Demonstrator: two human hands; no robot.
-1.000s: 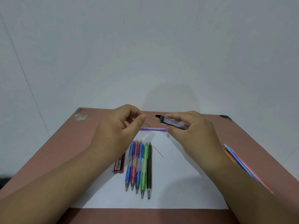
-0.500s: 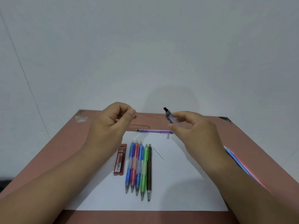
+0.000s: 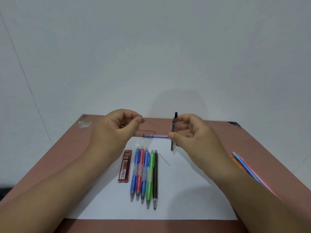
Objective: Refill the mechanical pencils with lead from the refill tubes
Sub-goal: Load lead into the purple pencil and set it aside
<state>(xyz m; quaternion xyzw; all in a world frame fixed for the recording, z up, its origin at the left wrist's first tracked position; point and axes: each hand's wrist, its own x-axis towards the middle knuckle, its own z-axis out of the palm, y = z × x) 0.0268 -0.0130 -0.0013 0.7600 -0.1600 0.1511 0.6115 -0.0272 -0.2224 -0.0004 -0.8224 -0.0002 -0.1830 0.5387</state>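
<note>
My left hand (image 3: 121,126) pinches a thin lead stick (image 3: 151,123) that points right and down over the table. My right hand (image 3: 193,137) pinches a dark clear refill tube (image 3: 173,132), held upright with its black cap open at the top. A purple mechanical pencil (image 3: 155,136) lies crosswise at the far edge of the white paper (image 3: 185,190). Several mechanical pencils (image 3: 144,174) in blue, red, green and brown lie side by side on the paper. A red refill tube (image 3: 125,165) marked 2B lies left of them. One loose lead (image 3: 164,159) rests on the paper.
The brown table (image 3: 67,157) stands against a white wall. Several more pencils (image 3: 244,167) in orange, blue and pink lie near the right edge, partly hidden by my right forearm. A small pale piece (image 3: 173,153) lies on the paper under the tube.
My right hand has tipped the refill tube from lying level to upright. My left hand has drawn the lead out and moved left, away from the tube.
</note>
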